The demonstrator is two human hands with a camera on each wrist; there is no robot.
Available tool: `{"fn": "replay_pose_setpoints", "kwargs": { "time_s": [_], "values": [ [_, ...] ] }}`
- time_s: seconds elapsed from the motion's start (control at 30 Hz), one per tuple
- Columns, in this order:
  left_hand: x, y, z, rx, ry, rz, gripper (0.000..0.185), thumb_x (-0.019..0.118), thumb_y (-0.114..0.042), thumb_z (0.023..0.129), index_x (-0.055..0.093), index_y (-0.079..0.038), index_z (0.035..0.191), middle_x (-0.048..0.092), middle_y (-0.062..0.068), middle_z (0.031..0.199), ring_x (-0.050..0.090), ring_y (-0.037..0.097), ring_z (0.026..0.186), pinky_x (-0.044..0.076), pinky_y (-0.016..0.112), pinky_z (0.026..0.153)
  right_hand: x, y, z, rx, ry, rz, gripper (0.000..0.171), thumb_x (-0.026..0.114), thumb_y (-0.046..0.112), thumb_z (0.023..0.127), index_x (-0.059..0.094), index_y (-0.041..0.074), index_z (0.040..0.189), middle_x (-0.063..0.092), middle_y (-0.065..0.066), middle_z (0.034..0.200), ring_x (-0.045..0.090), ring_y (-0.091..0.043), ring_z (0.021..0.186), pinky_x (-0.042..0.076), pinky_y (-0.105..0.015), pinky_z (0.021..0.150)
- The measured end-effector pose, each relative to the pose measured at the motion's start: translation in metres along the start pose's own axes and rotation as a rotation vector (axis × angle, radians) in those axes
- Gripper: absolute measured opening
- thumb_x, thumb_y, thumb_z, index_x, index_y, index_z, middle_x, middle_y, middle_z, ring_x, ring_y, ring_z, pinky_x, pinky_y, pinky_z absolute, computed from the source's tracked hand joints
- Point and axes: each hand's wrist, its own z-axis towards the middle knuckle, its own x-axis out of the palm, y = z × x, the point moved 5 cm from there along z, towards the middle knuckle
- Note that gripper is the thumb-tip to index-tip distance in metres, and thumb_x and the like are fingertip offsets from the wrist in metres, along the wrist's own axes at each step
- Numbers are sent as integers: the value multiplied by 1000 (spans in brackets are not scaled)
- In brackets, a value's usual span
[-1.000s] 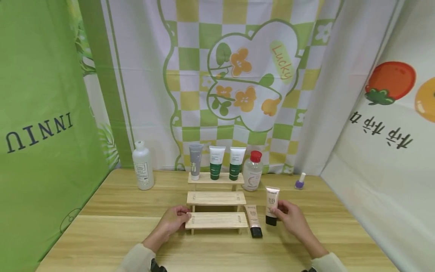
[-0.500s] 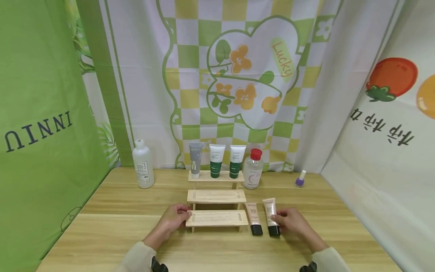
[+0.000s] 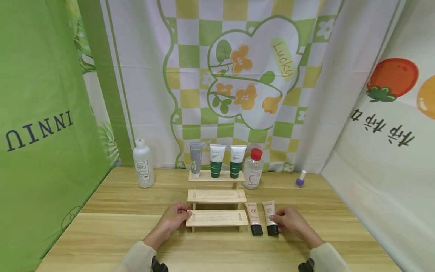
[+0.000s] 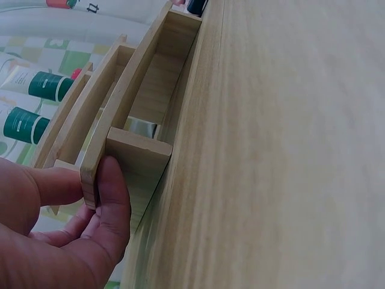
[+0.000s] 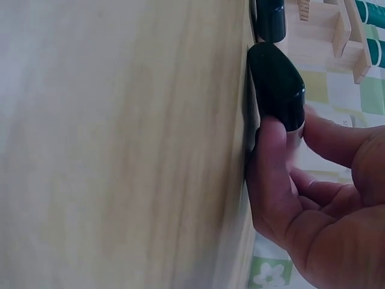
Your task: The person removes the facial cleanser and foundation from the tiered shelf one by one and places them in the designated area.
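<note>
My left hand [image 3: 175,218] pinches the left end of the lowest step of a three-step wooden display stand [image 3: 217,218]; in the left wrist view, thumb and fingers are on either side of the board [image 4: 96,147]. My right hand [image 3: 290,220] holds a pale pink BB cream tube [image 3: 270,212] with a black cap, between thumb and fingers, low against the table. Its cap [image 5: 277,84] shows large in the right wrist view. A second BB cream tube [image 3: 253,216] lies between it and the stand. On the top step stand a grey tube [image 3: 195,159] and two white-and-green tubes [image 3: 216,161].
A white bottle [image 3: 143,166] stands at the back left of the wooden table [image 3: 129,226]. Behind the stand's right end is a clear bottle with a red cap [image 3: 253,169]. A purple nail polish bottle [image 3: 300,180] stands at the back right. Printed cloths hang around the table.
My right hand has lowered the BB cream tube from a raised, upright pose to the table beside the other one, then shifted it slightly left. The left hand has stayed on the stand.
</note>
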Motion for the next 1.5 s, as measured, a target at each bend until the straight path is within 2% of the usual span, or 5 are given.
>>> {"fn": "replay_pose_setpoints", "kwargs": {
  "time_s": [0.3,0.63,1.23,1.37,1.5],
  "values": [
    [1,-12,-7,7,-3,28,23,56,-5,88,55,9,106,57,10,85,54,16,73,48,30,64,0,3,-1,-27,-29,-117,19,68,15,81,65,-2,88,60,-7,72,57,-15,57,49,-28,52],
    [0,0,-1,-5,3,6,25,59,-10,87,56,6,106,58,9,85,55,15,72,48,29,61,-3,2,-3,-17,-39,-169,20,69,17,80,66,-2,87,60,-6,72,58,-15,59,51,-29,54],
    [1,-1,-2,-4,6,-1,27,60,-11,86,55,7,106,58,9,85,55,15,71,48,30,61,-8,9,-5,-64,-49,-220,24,64,21,83,65,-3,88,60,-5,71,57,-17,61,49,-32,54],
    [1,1,-1,-5,4,-8,27,60,-9,86,55,7,107,58,9,86,55,15,72,48,29,62,-17,28,0,-148,-126,-307,40,58,32,88,60,-5,103,63,-13,88,59,-25,78,49,-38,65],
    [0,1,0,-7,3,-11,27,59,-8,86,55,7,107,58,9,86,56,15,72,49,29,62,-19,63,7,-306,-237,-241,48,57,33,88,53,-5,118,61,-18,104,58,-30,94,48,-43,80]
  ]
}}
